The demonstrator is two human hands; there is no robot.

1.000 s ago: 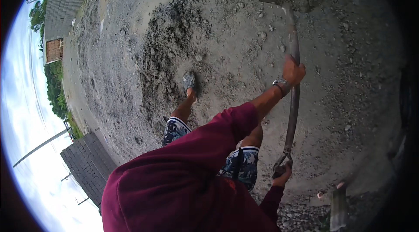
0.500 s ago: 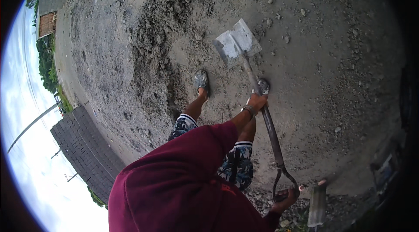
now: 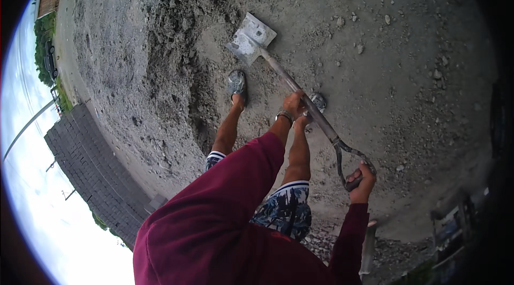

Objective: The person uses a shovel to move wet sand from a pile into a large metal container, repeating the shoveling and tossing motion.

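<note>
Shovel (image 3: 278, 70): before me, long axis on the 5-to-11 o'clock line, blade (image 3: 252, 37) at the 11 end. Left hand (image 3: 294, 104) is nearer the blade, closed around the shaft (image 3: 319, 118). Right hand (image 3: 364, 184), between 4 and 5 o'clock from the left, is curled around the handle (image 3: 339, 162) grip. Loose soil (image 3: 179, 22) at 9 to 10 o'clock from the blade. Blade touching ground: cannot tell.

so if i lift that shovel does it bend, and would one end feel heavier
The shovel is probably stiff: its shaft looks nearly straight. It would likely dip toward the blade, the broad end beyond the left hand. With no heap showing on that blade, the extra weight may be modest.
</note>
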